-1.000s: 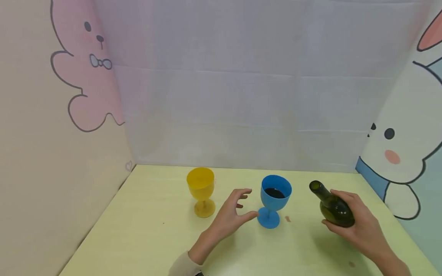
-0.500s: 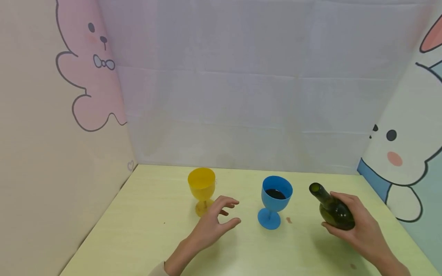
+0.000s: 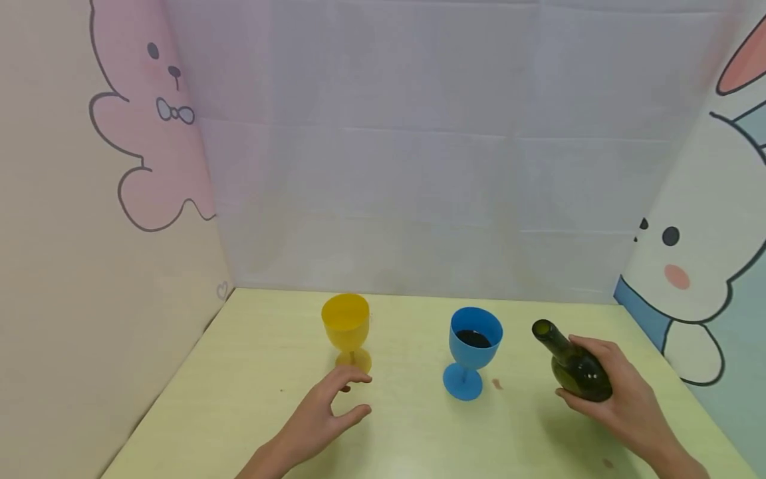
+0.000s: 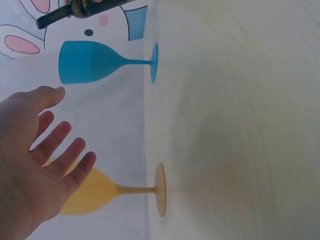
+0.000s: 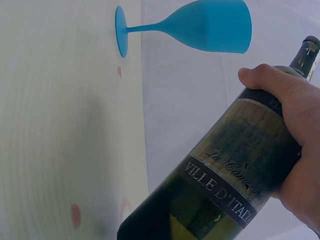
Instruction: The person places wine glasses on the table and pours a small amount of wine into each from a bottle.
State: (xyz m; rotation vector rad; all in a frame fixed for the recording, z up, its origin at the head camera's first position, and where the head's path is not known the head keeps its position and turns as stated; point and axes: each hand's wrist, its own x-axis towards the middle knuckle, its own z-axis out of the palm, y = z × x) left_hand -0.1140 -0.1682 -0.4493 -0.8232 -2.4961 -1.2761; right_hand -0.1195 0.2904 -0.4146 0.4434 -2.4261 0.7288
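My right hand [image 3: 628, 399] grips a dark green bottle [image 3: 579, 372] above the table, its neck tilted up and to the left; the label shows in the right wrist view on the bottle [image 5: 225, 170]. Left of it a blue goblet [image 3: 469, 352] stands upright with dark liquid inside. Farther left stands a yellow goblet [image 3: 347, 329], in which I see no liquid. My left hand [image 3: 314, 416] hovers in front of the yellow goblet's base, fingers loosely bent and thumb apart, holding nothing. The left wrist view shows the hand [image 4: 37, 150] partly covering the yellow goblet's bowl [image 4: 92, 195].
The pale yellow table [image 3: 239, 372] carries a few small reddish marks, one just right of the blue goblet's base. A whitish sheet [image 3: 371, 153] rises behind it, and side walls with cartoon animals [image 3: 688, 266] stand left and right.
My left hand has moved left and toward me, from beside the blue goblet to in front of the yellow one. The right hand still holds the bottle in nearly the same place.
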